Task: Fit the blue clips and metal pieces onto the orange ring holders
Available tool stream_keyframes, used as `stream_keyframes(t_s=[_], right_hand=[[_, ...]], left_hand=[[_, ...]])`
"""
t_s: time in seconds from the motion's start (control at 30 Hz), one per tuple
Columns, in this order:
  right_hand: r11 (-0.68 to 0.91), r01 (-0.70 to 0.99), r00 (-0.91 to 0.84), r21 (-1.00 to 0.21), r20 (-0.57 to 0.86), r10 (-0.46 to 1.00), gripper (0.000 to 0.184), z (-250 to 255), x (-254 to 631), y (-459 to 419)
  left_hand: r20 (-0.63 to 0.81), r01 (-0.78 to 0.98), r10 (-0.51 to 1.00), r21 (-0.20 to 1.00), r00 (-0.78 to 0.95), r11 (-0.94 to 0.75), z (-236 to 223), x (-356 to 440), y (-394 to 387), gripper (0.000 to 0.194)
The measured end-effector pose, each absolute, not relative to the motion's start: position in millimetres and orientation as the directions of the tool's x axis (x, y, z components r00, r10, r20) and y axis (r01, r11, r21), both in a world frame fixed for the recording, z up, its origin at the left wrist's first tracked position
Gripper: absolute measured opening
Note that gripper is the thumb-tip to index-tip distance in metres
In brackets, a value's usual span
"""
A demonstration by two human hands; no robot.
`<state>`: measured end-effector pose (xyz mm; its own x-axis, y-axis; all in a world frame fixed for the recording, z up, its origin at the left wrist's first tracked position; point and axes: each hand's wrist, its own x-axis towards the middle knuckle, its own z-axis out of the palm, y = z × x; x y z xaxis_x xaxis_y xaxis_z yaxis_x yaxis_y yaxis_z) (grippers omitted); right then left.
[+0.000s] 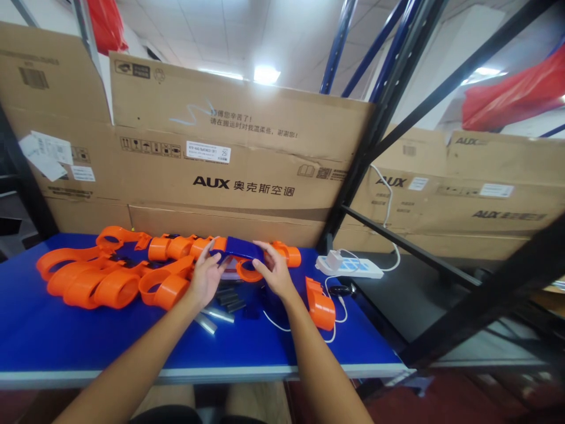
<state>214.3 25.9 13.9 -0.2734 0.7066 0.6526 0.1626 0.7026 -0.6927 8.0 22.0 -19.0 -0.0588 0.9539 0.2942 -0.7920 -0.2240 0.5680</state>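
Between my two hands is a dark blue, slightly curved plastic piece (242, 248), lifted above the blue tabletop. My left hand (206, 274) grips its left end with thumb and fingers. At its right end, my right hand (274, 271) holds it between the thumb below and the fingers above. Right behind and under the piece lies an orange plastic ring (248, 271), partly hidden by it. Several black tubes (230, 298) and bright metal tubes (218, 315) lie on the table below my left hand.
Several orange ring-shaped plastic parts (117, 288) crowd the table's left half. A single orange part (321, 306) stands to the right, beside a white cable. A white power strip (351, 267) lies at the right edge. Cardboard panels (247, 153) and a black metal post (359, 147) rise behind.
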Motion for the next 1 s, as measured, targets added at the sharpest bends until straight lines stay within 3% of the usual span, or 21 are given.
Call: stream_keyframes(t_s=[0.17, 0.4, 0.67, 1.0], right_hand=[[0.759, 0.408, -0.396, -0.508, 0.651, 0.648, 0.060, 18, 215, 18], [0.784, 0.503, -0.473, -0.363, 0.644, 0.601, 0.059, 18, 211, 13], [0.784, 0.525, -0.442, -0.332, 0.681, 0.584, 0.059, 19, 213, 14], [0.782, 0.489, -0.401, -0.387, 0.696, 0.596, 0.063, 20, 213, 14]], left_hand=[[0.305, -0.757, 0.944, 0.587, -0.123, -0.288, -16, 6, 23, 0.043], [0.304, -0.658, 0.929, 0.659, -0.209, -0.364, -18, 3, 29, 0.047], [0.356, -0.622, 0.915, 0.677, -0.190, -0.392, -17, 6, 24, 0.048], [0.323, -0.646, 0.925, 0.667, -0.200, -0.373, -15, 5, 22, 0.046]])
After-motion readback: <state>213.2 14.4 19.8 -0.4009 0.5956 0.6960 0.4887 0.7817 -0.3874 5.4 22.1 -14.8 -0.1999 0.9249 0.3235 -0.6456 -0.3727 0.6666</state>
